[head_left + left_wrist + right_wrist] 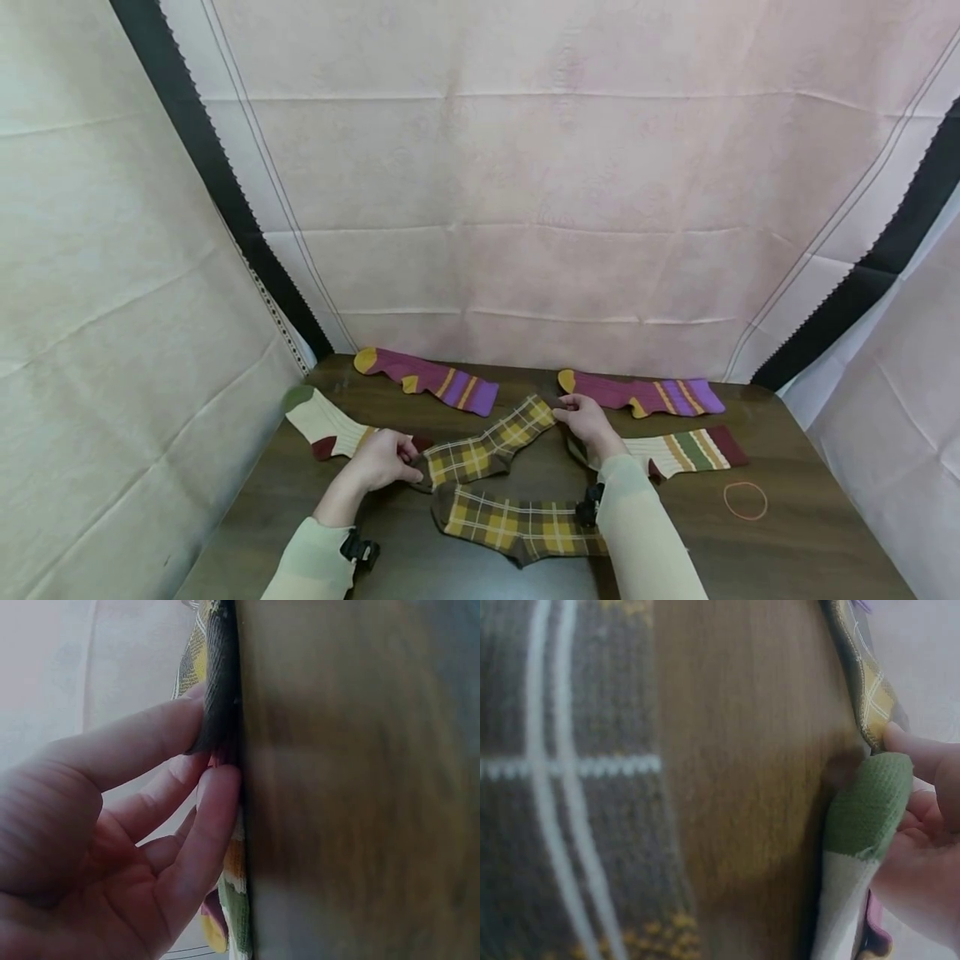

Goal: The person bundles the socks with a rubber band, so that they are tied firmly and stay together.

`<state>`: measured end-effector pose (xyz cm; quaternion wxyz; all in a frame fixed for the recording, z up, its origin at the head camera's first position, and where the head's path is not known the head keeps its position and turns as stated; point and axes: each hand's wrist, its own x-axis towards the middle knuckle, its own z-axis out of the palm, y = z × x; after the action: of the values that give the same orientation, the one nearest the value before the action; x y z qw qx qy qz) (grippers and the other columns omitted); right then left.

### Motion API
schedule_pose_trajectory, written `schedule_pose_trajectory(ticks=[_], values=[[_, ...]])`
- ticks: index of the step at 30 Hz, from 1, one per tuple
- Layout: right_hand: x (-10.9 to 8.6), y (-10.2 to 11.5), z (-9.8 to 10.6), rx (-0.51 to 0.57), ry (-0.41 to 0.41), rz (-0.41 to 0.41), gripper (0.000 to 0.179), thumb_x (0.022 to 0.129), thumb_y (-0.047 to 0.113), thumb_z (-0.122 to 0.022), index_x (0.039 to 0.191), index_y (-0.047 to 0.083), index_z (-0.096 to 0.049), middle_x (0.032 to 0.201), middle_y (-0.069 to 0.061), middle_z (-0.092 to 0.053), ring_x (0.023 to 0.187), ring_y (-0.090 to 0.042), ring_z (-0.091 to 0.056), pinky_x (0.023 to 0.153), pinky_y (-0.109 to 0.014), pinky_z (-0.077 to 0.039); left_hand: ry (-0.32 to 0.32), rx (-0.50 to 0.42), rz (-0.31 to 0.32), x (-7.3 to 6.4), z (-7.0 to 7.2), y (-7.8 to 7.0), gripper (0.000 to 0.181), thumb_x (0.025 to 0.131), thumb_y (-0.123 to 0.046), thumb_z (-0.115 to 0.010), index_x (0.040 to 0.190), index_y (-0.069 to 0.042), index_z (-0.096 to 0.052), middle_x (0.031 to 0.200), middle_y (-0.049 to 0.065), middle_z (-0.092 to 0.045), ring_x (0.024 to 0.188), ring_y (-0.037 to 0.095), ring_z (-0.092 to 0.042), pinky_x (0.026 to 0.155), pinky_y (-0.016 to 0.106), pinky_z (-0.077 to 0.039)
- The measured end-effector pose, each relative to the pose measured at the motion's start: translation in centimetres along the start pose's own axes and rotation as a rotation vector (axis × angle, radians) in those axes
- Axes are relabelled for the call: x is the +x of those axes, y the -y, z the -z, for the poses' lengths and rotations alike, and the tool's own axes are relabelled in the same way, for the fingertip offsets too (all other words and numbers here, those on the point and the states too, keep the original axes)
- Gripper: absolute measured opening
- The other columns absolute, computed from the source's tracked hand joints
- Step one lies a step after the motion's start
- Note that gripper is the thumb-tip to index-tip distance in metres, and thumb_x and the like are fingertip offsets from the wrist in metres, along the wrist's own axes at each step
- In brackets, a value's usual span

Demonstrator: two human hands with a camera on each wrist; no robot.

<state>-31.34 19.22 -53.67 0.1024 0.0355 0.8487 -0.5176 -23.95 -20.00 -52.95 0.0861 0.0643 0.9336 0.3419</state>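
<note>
A yellow-and-brown plaid sock (487,450) stretches between my two hands over the table. My left hand (381,460) pinches its dark left end between thumb and fingers; the left wrist view shows the dark ribbed edge (219,690) there. At the sock's upper right end, my right hand (591,423) grips the dark tip with thumb and fingers. A matching plaid sock (517,529) lies flat nearer to me, partly behind my right wrist. In the right wrist view, the green toe (870,802) of a cream sock sits just beside my right hand.
Two purple socks with yellow toes, one left (427,379) and one right (645,393), lie along the table's back edge. Cream striped socks lie at left (330,421) and right (693,450), partly behind my hands. A pinkish loop (746,501) rests at right. Pale fabric walls surround the table.
</note>
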Motion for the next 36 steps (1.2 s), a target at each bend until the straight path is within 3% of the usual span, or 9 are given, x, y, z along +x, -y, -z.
schedule_pose_trajectory(ticks=[17, 28, 36], values=[[0.7, -0.7, -0.2, -0.026, -0.048, 0.001, 0.036, 0.107, 0.012, -0.065, 0.139, -0.005, -0.060, 0.131, -0.023, -0.058, 0.116, -0.037, -0.055, 0.098, -0.053, -0.048, -0.006, 0.014, -0.001, 0.1, -0.1, 0.0, 0.027, 0.073, -0.015, -0.100, 0.086, -0.014, -0.076, 0.085, -0.002, -0.066, 0.081, 0.015, -0.059, 0.076, 0.038, -0.052], [0.9, -1.0, -0.2, -0.031, -0.056, 0.049, 0.038, 0.105, 0.010, -0.066, 0.142, 0.000, -0.063, 0.140, -0.026, -0.057, 0.129, -0.043, -0.053, 0.104, -0.059, -0.047, -0.008, 0.010, 0.004, 0.1, -0.1, -0.1, 0.027, 0.074, -0.014, -0.100, 0.086, -0.014, -0.076, 0.086, -0.002, -0.067, 0.081, 0.015, -0.060, 0.077, 0.039, -0.053], [0.7, -0.9, -0.2, -0.046, -0.040, 0.028, 0.037, 0.109, 0.017, -0.063, 0.143, 0.003, -0.063, 0.145, -0.024, -0.057, 0.134, -0.042, -0.052, 0.106, -0.057, -0.047, -0.011, -0.004, 0.015, -0.1, -0.1, -0.1, 0.027, 0.075, -0.015, -0.100, 0.087, -0.013, -0.076, 0.087, -0.001, -0.067, 0.082, 0.016, -0.060, 0.077, 0.039, -0.053]])
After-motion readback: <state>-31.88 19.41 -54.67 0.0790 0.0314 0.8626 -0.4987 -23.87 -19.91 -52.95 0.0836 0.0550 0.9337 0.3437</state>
